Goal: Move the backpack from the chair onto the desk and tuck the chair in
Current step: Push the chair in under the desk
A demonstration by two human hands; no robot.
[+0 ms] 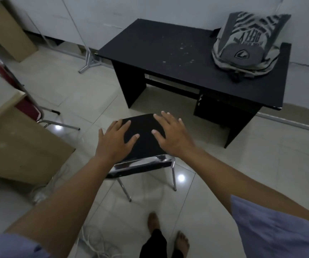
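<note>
Evidently light, rigid chair point(146, 146) — left hand point(114, 142) and right hand point(170, 133) spread flat, ungrasping; push at backrest.

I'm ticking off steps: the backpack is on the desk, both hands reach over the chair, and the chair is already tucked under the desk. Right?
Not quite. The head view shows the chair out on the floor, short of the desk, not tucked. The backpack is on the desk, and left hand and right hand reach over the chair.

Count: one backpack point(246, 45), one black desk point(178, 58), two chairs, black point(142, 138) and red point(10, 81); my two hands, both bare feet.
</note>
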